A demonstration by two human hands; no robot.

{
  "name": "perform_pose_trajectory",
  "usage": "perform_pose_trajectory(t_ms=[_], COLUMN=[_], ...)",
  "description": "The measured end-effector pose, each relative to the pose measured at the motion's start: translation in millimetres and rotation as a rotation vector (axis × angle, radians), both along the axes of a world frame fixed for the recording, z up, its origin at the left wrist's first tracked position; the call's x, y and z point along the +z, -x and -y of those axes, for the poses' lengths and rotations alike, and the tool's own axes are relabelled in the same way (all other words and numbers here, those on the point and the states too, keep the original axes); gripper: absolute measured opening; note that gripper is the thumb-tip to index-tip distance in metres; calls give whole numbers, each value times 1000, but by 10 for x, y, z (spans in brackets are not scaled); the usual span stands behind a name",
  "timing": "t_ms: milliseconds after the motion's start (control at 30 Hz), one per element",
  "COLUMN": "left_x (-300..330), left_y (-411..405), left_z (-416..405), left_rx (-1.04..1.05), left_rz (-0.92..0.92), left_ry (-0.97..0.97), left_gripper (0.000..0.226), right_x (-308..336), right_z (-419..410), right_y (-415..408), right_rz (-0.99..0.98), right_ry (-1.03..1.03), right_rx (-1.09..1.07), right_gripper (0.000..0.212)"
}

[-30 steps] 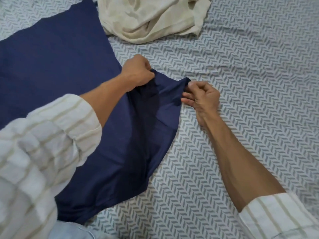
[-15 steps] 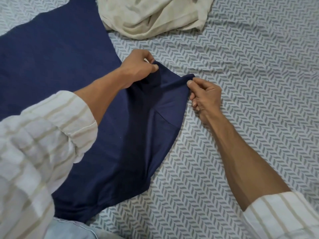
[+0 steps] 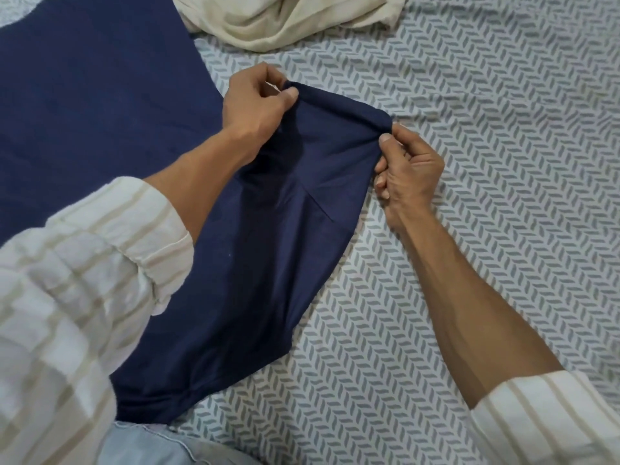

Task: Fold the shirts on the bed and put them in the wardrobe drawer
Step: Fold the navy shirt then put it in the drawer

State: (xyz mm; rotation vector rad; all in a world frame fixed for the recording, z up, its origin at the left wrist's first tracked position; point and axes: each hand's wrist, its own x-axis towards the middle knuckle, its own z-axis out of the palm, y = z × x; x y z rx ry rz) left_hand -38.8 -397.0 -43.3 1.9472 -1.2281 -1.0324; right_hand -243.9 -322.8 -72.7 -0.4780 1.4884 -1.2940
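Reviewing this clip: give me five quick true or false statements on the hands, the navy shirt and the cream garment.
1. Both hands pinch the navy shirt. True: left hand and right hand hold its sleeve edge.
2. The cream garment lies neatly folded. False: it is crumpled.
3. The cream garment lies on top of the sleeve. False: it lies apart, farther up the bed.
4. The sheet has a herringbone print. True.
5. The right hand rests flat on the sheet. False: its fingers are curled, pinching fabric.

bed (image 3: pixel 486 229) | white sheet, grey herringbone print, lightly creased | soft even light
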Motion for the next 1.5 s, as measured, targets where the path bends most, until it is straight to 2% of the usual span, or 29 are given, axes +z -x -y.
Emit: perform_pose_trajectory(t_ms=[133, 300, 367, 467, 600, 667, 733, 833, 967, 1033, 1100, 1233, 1333, 1400, 1500], left_x=[-24, 95, 174, 245, 272, 234, 263, 246, 314, 384, 398, 446, 435, 354, 447], left_y=[43, 0, -148, -432, -809, -921, -1174, -1508, -1777, -1865, -1941, -2090, -2250, -2338, -2371], left_z=[-7, -194, -424, -959, -1916, -2329, -2803, -3310, -3710, -3841, -3919, -4162, -4300, -4317, -4347], left_rx=[-99, -162, -184, -218, -244, -222, -110, 79, 365, 517, 640, 834, 927, 914, 897], left_rz=[203, 248, 293, 376, 452, 442, 443, 440, 403, 329, 231, -7, -227, -343, -458], left_ry=[34, 88, 149, 254, 261, 224, 202, 160, 121, 86, 32, -151, -242, -256, -253], left_gripper=[11, 47, 55, 51, 43, 41, 39, 36, 34, 34, 36, 32, 25, 28, 12], right_x=[-11, 21, 62, 90, 153, 183, 275, 311, 414, 455, 442, 395, 440, 468, 538], right_z=[40, 29, 6, -30, -91, -165, -461, -1069, -1902, -2229, -2424, -2641, -2781, -2831, -2832], right_y=[-50, -69, -86, -92, -137, -130, -314, -683, -1348, -1662, -1900, -2233, -2386, -2387, -2377], right_rz=[-100, -146, -147, -183, -257, -365, -597, -916, -1025, -1063, -1140, -1328, -1365, -1290, -1240], right_ry=[-35, -30, -25, -27, 8, 54, 128, 429, 891, 1003, 1076, 1151, 1141, 1080, 932], right_rx=[4, 22, 31, 52, 29, -12, 26, 353, 1014, 1332, 1549, 1720, 1743, 1780, 1900], right_gripper=[14, 13, 11, 6, 9, 16, 22, 22, 19, 25, 33, 48, 33, 28, 5])
